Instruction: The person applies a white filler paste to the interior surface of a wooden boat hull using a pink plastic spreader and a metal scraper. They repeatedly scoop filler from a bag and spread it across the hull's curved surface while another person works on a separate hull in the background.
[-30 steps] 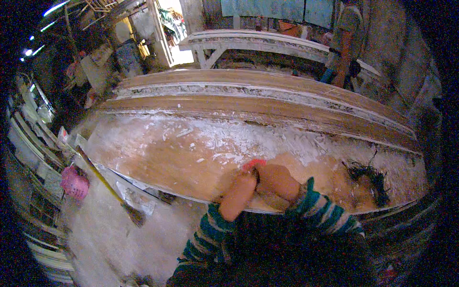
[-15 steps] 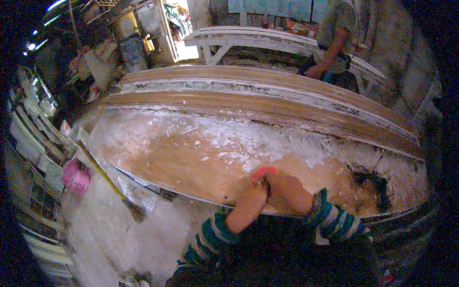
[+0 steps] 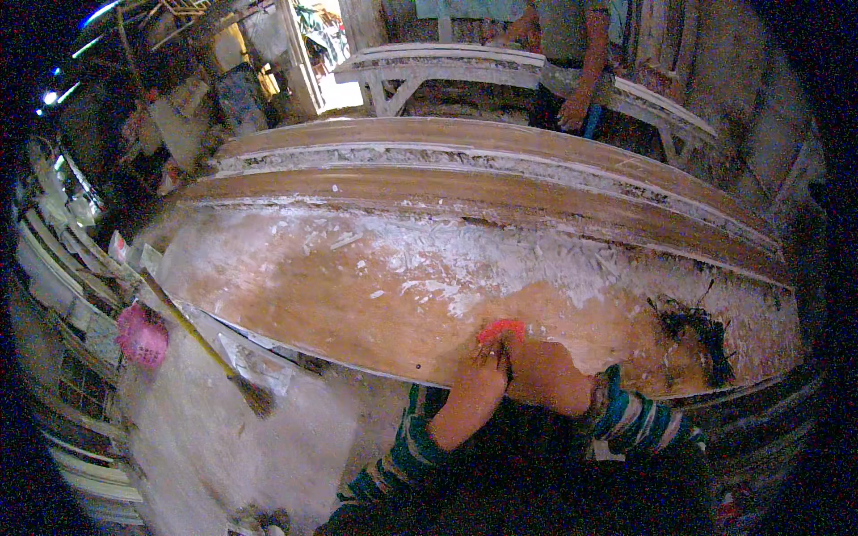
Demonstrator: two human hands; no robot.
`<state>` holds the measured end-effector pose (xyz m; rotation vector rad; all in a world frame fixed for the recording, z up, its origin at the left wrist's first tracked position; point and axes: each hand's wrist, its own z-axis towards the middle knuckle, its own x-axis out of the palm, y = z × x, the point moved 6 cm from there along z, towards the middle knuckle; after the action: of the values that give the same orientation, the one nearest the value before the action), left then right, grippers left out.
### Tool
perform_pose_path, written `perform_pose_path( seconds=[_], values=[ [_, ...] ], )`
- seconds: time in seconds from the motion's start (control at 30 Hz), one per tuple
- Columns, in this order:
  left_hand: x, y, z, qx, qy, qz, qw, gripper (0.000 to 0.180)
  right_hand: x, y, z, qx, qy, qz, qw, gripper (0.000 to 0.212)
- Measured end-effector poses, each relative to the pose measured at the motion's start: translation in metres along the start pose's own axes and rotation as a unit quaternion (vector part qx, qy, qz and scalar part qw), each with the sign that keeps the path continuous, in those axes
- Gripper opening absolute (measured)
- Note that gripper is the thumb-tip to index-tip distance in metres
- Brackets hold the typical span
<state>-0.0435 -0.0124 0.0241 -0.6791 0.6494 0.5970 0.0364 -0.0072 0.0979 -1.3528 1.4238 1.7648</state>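
My left hand [image 3: 483,368] and my right hand [image 3: 550,371] meet at the near edge of a wide wooden panel [image 3: 349,295]. Both close around a small bright red thing [image 3: 500,331] that rests against the panel; its kind is hidden by my fingers. White crust and loose chips [image 3: 447,255] lie across the panel beyond my hands. A tangle of dark strands [image 3: 706,344] lies to the right of my right hand.
Two long brown boards [image 3: 429,186] with a pale strip run along the panel's far side. Behind them, a person [image 3: 572,62] stands by a whitish bench [image 3: 429,64]. At left are a pink basket [image 3: 143,337] and a yellow-handled broom [image 3: 206,339].
My hands and the red thing have shifted slightly right and down in the picture. The person behind has turned and moved left, with both arms now in view.
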Motion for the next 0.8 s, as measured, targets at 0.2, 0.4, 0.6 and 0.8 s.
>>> perform_pose_path(
  seconds=[0.2, 0.4, 0.6, 0.8],
  values=[
    [0.006, 0.045, 0.032, -0.142, 0.102, -0.235, 0.956, 0.032, -0.006, -0.002, 0.041, 0.041, 0.043, -0.089, 0.994, 0.044],
    [0.0, 0.003, 0.01, -0.009, 0.13, 0.011, 0.991, 0.037, -0.008, 0.007, 0.009, 0.026, 0.049, -0.082, 0.995, 0.044],
    [0.002, 0.03, 0.027, -0.088, 0.113, -0.156, 0.977, 0.04, -0.017, 0.012, 0.029, -0.018, -0.026, 0.061, 0.998, 0.032],
    [0.001, 0.032, 0.032, -0.058, 0.141, -0.086, 0.985, 0.042, -0.006, -0.005, 0.026, 0.004, 0.017, -0.041, 0.999, 0.037]
  ],
)
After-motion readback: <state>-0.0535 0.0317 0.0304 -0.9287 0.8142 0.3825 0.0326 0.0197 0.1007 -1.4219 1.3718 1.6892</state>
